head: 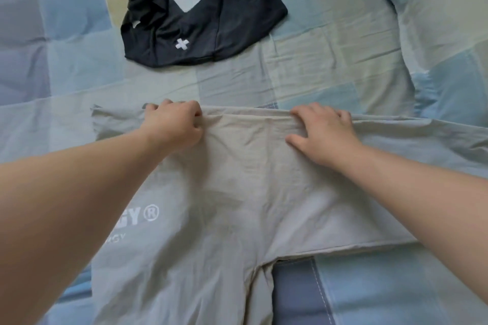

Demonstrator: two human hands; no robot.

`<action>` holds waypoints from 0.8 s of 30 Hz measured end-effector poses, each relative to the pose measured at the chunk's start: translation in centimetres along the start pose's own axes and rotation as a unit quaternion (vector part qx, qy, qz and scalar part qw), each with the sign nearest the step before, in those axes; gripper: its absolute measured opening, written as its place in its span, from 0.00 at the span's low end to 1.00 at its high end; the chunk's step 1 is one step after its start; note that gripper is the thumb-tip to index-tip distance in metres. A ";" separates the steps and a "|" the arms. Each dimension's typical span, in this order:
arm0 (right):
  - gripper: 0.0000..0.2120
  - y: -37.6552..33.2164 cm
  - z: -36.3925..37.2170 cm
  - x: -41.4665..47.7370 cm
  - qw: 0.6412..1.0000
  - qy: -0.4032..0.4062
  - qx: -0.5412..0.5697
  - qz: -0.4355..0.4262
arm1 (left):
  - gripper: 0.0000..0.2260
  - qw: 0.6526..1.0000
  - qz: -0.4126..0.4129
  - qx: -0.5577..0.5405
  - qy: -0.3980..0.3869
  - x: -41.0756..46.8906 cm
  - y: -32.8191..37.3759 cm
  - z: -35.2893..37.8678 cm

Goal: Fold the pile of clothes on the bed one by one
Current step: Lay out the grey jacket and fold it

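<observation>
patchwork bed (pixel 317 66), beige shorts (pixel 250 179) laid legs toward the body, waistband pinched by left hand (pixel 171 124), flattened by open right hand (pixel 324 132).

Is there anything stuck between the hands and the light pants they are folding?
No, nothing visible. Both hands are already on the beige pants: the left hand pinches the far edge and the right hand lies flat on it. The black shirt lies farther up the bed, apart from the pants.
</observation>
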State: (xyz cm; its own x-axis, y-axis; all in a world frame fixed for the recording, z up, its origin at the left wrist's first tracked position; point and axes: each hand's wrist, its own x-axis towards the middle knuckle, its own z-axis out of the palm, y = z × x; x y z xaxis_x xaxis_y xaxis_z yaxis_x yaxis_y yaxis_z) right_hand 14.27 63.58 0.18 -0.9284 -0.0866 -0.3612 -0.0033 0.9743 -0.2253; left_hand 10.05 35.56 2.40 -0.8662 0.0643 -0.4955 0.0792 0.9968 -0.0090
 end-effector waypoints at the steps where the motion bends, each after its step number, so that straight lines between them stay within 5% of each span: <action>1: 0.17 -0.9 0.1 0.6 1.000 0.001 0.004 0.012 | 0.08 1.000 0.001 0.005 0.010 0.1 -0.7 0.2; 3: 0.08 -1.7 0.3 1.6 0.999 0.014 -0.003 0.038 | 0.07 0.998 0.022 -0.015 0.059 0.3 -1.2 0.7; 7: 0.09 -1.2 -0.1 2.8 0.986 0.095 0.020 0.136 | 0.07 0.975 0.065 -0.063 0.205 0.9 -0.4 0.7; 14: 0.09 -4.4 0.3 3.3 0.998 0.041 -0.038 0.034 | 0.14 0.988 0.018 -0.035 0.152 0.8 -4.5 1.2; 20: 0.07 -4.6 0.0 4.4 0.985 0.072 -0.009 0.159 | 0.10 0.969 0.020 -0.120 0.216 -0.3 -5.6 1.9; 24: 0.12 -5.3 0.6 2.4 0.987 0.094 0.007 0.131 | 0.23 0.969 0.008 -0.128 0.209 -2.5 -4.8 2.9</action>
State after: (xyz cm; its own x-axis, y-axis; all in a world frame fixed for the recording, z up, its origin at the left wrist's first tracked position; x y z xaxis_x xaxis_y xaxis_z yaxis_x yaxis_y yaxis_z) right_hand 12.27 58.06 0.00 -0.9491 0.2095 -0.2354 0.2503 0.9550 -0.1590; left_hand 13.26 30.45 1.18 -0.9945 0.0393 -0.0975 0.0151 0.9713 0.2373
